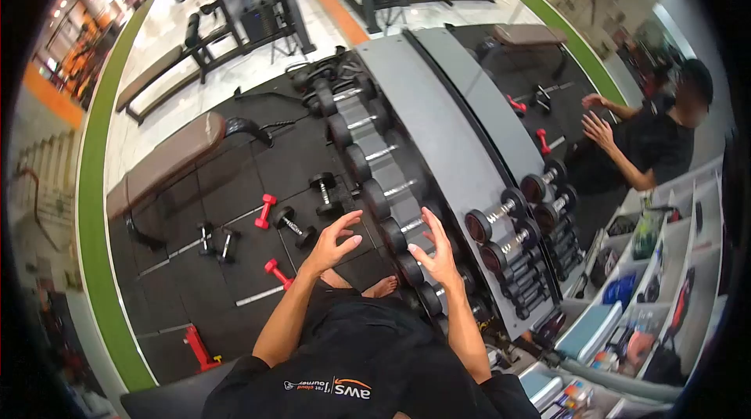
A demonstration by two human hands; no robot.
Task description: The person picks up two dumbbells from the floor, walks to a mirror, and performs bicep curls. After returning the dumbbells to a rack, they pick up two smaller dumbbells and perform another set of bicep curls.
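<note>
My left hand (335,245) is raised in front of me with fingers apart and nothing in it. Level with it, my right hand (435,250) is also open and empty, palm turned inward. Below and behind the right hand runs a rack holding a row of black round dumbbells (378,200) with chrome handles; the hand overlaps some in view, and contact cannot be told. Nearest the left hand, on the dark floor mat, lie a black dumbbell (294,227) and another black dumbbell (325,194). A red dumbbell (266,211) lies farther left.
A padded bench (168,161) stands on the left. Another red dumbbell (278,273) and a red tool-like object (201,348) lie on the mat (235,157). A mirror behind the rack reflects a person (653,133). Shelves with mixed items (622,287) stand right; exercise machines (254,12) stand ahead.
</note>
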